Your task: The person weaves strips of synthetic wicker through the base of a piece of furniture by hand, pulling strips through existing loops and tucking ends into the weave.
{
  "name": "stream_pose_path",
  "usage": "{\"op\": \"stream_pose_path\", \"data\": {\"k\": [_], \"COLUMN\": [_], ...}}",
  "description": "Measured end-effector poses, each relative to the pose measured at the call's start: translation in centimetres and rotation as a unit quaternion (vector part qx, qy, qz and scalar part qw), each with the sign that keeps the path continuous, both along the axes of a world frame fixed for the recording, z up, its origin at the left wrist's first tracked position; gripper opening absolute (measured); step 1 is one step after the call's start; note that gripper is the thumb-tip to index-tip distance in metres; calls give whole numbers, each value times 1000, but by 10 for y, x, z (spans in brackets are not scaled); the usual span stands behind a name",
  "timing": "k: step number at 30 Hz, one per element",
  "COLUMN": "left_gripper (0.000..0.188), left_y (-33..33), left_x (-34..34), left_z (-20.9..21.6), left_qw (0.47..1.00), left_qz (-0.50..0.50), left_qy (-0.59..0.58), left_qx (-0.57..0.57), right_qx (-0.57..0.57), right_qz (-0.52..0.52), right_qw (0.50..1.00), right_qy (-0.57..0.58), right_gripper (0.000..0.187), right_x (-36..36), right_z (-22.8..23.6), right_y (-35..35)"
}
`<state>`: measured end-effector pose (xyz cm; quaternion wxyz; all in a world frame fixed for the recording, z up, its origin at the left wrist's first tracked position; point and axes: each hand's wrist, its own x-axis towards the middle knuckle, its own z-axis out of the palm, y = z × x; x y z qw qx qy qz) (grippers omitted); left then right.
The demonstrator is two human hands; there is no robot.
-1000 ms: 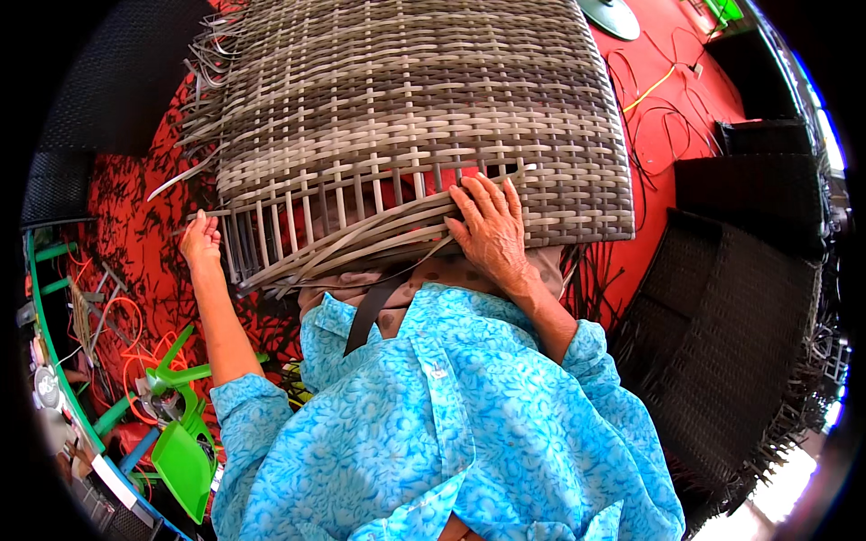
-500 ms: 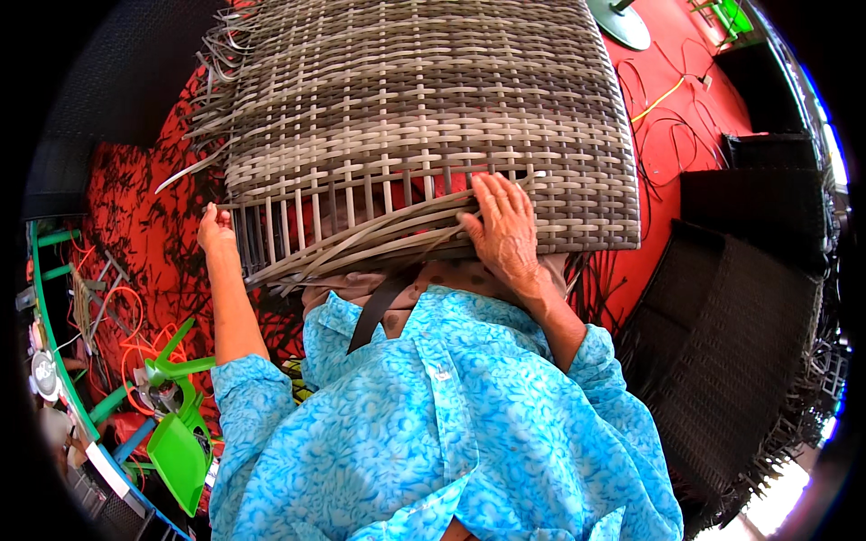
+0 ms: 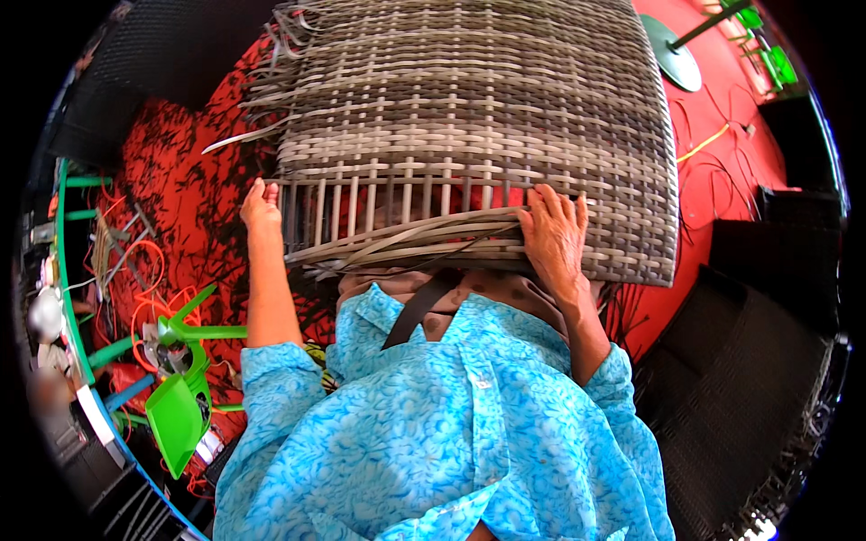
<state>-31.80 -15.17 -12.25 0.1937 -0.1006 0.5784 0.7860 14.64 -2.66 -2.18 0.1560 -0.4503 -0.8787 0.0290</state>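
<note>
A large grey-brown woven wicker panel (image 3: 469, 135) lies across my lap. Near its close edge the weave stops, and a band of bare upright slats (image 3: 370, 206) shows red floor between them. Several loose flat strands (image 3: 397, 239) run slantwise below that band. My left hand (image 3: 262, 206) is at the panel's left edge, fingers pinched together; whatever is between them is too small to make out. On the right, my right hand (image 3: 555, 236) lies on the weave where the loose strands enter it, fingers stretched over the surface and thumb side against the strands.
Frayed strand ends (image 3: 271, 99) stick out at the panel's far left. Dark scraps litter the red floor (image 3: 180, 189). A green plastic chair-like object (image 3: 176, 419) stands at the lower left. Dark woven furniture (image 3: 731, 388) fills the right side. A round stand base (image 3: 672, 54) is at the far right.
The whole scene has shifted rightward in the picture as the view turned. My right hand's fingers have drawn closer together on the weave. My left hand stays pinched at the left edge.
</note>
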Motion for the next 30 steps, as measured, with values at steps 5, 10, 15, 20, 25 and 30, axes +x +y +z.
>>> {"op": "stream_pose_path", "data": {"k": [5,10,15,20,25,30], "left_gripper": [11,22,31,35,36,33], "left_y": [0,17,30,33,34,21], "left_x": [90,194,204,221,222,204], "left_z": [36,84,77,85,80,83], "left_qw": [876,607,533,505,522,596], "left_qz": [-57,-464,-452,-427,-426,-385], "left_qy": [433,620,672,687,684,661], "left_qx": [-203,-180,-245,-301,-280,-244], "right_qx": [24,35,38,38,37,42], "right_qz": [-3,-12,-5,-14,-8,-9], "right_qw": [1000,999,999,999,999,999], "right_qy": [-1,16,23,20,18,23], "right_gripper": [37,36,36,37,36,35], "right_x": [4,5,1,1,0,4], "right_z": [-15,-13,-19,-14,-13,-14], "right_y": [-6,-6,-6,-8,-9,-9]}}
